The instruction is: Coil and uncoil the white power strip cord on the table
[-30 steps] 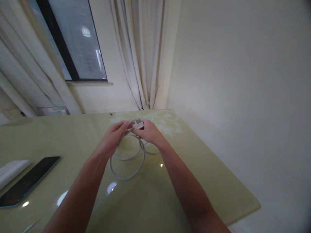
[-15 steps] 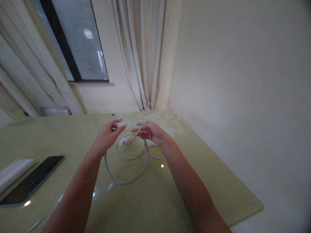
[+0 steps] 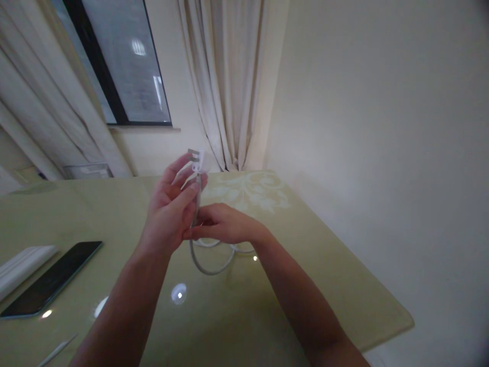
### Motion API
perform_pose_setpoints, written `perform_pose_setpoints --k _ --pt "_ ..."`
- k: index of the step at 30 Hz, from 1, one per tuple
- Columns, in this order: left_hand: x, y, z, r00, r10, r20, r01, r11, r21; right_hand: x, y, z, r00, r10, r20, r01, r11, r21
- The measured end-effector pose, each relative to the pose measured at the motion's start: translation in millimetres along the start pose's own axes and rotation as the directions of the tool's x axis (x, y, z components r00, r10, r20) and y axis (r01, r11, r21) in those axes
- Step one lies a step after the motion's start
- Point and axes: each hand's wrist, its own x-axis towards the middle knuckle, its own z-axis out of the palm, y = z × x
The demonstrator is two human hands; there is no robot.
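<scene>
My left hand (image 3: 166,211) holds a white power plug (image 3: 197,161) upright above the far part of the table, its metal prongs pointing left. From the plug a pale power cord (image 3: 213,273) runs down past my left thumb and loops on the tabletop. Just below, my right hand (image 3: 229,224) is closed around the cord, fingertips close against my left palm. Part of the coil and whatever lies at the cord's far end are hidden behind my right hand.
A black-screened tablet (image 3: 53,279) lies at the left beside a long white box (image 3: 25,267). Nearer to me is a thin white pen-like stick (image 3: 58,349). The pale green glossy table (image 3: 324,285) meets a wall on the right; curtains (image 3: 229,86) hang behind.
My left hand has lifted and turned the plug so its prongs show. My right hand has moved left and down, closing on the cord beneath it. The loops have drawn in.
</scene>
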Motion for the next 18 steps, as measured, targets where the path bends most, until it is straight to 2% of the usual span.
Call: perform_pose_setpoints --k 2,3,5,6,7,8,9,10,11,12,13,15,18 --pt "0.7 -1.7 -2.6 1.000 -0.022 0.017 0.022 0.999 0.032 0.1 -2.0 2.4 0.996 0.022 0.082 -0.027 0.998 0.064" --pt "3.0 -4.8 -7.7 0.999 -0.039 0.019 0.037 0.998 0.059 -1.3 -3.4 -0.2 0.998 0.031 0.053 -0.036 0.995 0.093" --pt "10.3 -16.8 -24.2 0.999 -0.050 0.017 0.046 0.985 0.165 -6.6 -7.9 -10.9 0.993 0.034 -0.109 -0.020 0.992 0.125" --pt "14.1 -25.5 -34.6 0.999 -0.042 0.027 0.033 0.965 0.262 -10.3 -10.8 -18.0 0.975 0.023 -0.220 0.005 0.992 0.128" --pt "17.3 -35.8 -45.5 0.995 -0.058 0.079 0.022 0.917 0.399 -14.4 -13.9 -25.6 0.942 0.011 -0.335 0.031 0.992 0.120" --pt "19.5 -47.2 -56.2 0.974 -0.136 0.182 0.016 0.840 0.542 -18.6 -17.0 -32.9 0.896 0.001 -0.443 0.046 0.994 0.096" --pt "20.4 -59.2 -65.9 0.925 -0.256 0.281 0.011 0.757 0.654 -22.7 -19.9 -39.5 0.845 -0.007 -0.535 0.040 0.998 0.051" --pt "19.8 -71.1 -74.2 0.854 -0.376 0.359 -0.008 0.681 0.732 -26.5 -22.5 -44.9 0.798 -0.017 -0.602 0.014 1.000 -0.009" --pt "18.0 -82.5 -80.4 0.793 -0.457 0.403 -0.052 0.607 0.793 -29.9 -25.0 -48.9 0.760 -0.029 -0.650 -0.023 0.997 -0.072" --pt "15.3 -92.8 -84.6 0.751 -0.508 0.422 -0.109 0.534 0.838 -32.7 -27.4 -51.4 0.734 -0.047 -0.678 -0.056 0.990 -0.129" --pt "12.0 -101.8 -86.9 0.725 -0.540 0.428 -0.166 0.465 0.869 -35.0 -29.8 -52.3 0.720 -0.070 -0.690 -0.076 0.981 -0.179" --pt "5.6 -115.4 -86.8 0.713 -0.562 0.418 -0.270 0.330 0.904 -37.6 -35.0 -50.6 0.700 -0.139 -0.701 -0.063 0.965 -0.253" --pt "0.3 -125.1 -82.3 0.741 -0.557 0.376 -0.358 0.147 0.922 -37.8 -41.4 -45.4 0.653 -0.206 -0.729 -0.003 0.962 -0.274"
